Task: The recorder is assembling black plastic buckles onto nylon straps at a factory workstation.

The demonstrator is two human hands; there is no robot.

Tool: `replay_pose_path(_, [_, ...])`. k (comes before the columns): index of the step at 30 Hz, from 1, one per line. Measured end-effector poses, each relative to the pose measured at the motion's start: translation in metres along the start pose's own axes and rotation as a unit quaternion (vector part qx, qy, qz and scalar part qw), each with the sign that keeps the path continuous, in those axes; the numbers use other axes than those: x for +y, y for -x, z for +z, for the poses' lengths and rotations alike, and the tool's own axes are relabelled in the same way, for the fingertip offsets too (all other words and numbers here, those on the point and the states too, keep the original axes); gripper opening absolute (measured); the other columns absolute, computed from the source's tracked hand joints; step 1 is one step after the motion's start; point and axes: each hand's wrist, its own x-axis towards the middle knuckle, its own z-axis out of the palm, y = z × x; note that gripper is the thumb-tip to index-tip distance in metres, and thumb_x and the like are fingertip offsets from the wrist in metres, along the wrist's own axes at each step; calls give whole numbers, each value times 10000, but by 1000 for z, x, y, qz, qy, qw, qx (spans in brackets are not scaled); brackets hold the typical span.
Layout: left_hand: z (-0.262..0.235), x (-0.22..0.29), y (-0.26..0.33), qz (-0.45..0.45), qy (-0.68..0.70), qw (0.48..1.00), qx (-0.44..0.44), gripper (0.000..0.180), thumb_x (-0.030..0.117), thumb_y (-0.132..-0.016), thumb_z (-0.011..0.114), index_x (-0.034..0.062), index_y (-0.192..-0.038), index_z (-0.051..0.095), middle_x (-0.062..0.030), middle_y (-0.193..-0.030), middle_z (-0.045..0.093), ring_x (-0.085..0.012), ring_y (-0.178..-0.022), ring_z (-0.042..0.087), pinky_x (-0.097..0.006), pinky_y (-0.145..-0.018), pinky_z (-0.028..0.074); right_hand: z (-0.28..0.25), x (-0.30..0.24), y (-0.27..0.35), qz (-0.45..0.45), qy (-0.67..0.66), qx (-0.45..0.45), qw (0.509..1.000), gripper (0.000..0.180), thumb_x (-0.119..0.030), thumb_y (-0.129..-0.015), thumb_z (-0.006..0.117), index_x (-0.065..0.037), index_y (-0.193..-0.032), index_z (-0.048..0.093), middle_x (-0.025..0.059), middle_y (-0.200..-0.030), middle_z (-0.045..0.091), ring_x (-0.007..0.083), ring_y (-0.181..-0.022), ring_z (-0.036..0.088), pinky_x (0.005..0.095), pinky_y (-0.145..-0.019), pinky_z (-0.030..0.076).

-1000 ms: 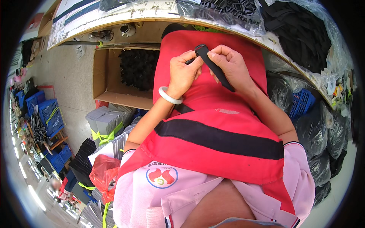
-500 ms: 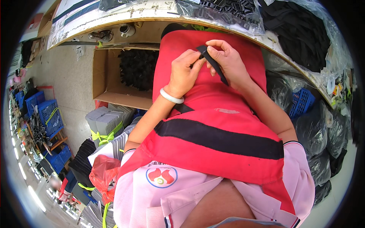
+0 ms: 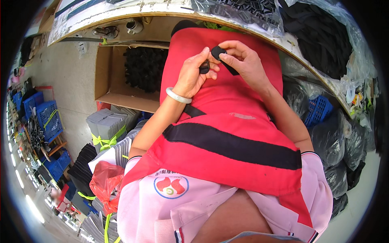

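Over my red apron (image 3: 243,85), both hands are close together. My left hand (image 3: 193,73) has its fingers curled around a small black buckle (image 3: 204,67), which lies against the fingers below the raised thumb. A short black webbing strap (image 3: 219,52) is pinched between the thumb and fingers of my right hand (image 3: 243,60). One end of the strap looks folded over or rounded, and the other end pokes out below the fingers. The strap and the buckle are apart. A pale bangle (image 3: 178,96) circles my left wrist.
An open cardboard box (image 3: 127,102) full of small black pieces sits left of my lap. A worn worktable (image 3: 162,9) curves across the far side, holding a plastic bag of black buckles (image 3: 247,14) and black straps (image 3: 320,36). Tied grey stacks (image 3: 106,121) stand at left; black bags (image 3: 332,137) at right.
My hands have moved slightly apart. The buckle now shows in my left hand, away from the strap, and the strap's upper end appears folded over in my right hand.
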Motion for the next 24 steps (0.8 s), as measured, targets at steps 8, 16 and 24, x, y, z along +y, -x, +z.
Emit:
replay_pose_path(8, [5, -3, -4, 23, -28, 999, 20, 274, 170, -954, 601, -66, -1091, 628, -117, -907, 665, -199, -731, 676, -277, -577, 581, 0, 19, -1, -177, 170, 58, 968, 122, -75, -907, 643, -18, -1014, 663, 12, -884, 656, 67, -771, 583, 198, -692, 464])
replay_pose_path(16, [22, 2, -3, 152, -133, 976, 77, 257, 94, -924, 630, -104, -1087, 637, -153, -958, 682, -222, -756, 696, -291, -563, 603, -2, -14, 6, -39, 1, 29, 999, 106, -91, -907, 647, -20, -984, 660, 17, -749, 640, 74, -556, 579, 203, -498, 464])
replay_pose_path(24, [24, -6, 5, 211, -210, 951, 87, 208, 64, -911, 641, -62, -1073, 671, -119, -967, 681, -170, -745, 677, -254, -578, 585, -8, -7, 4, 96, 0, -4, 995, 176, -159, -885, 688, -20, -850, 586, 46, -723, 634, 86, -533, 588, 217, -466, 479])
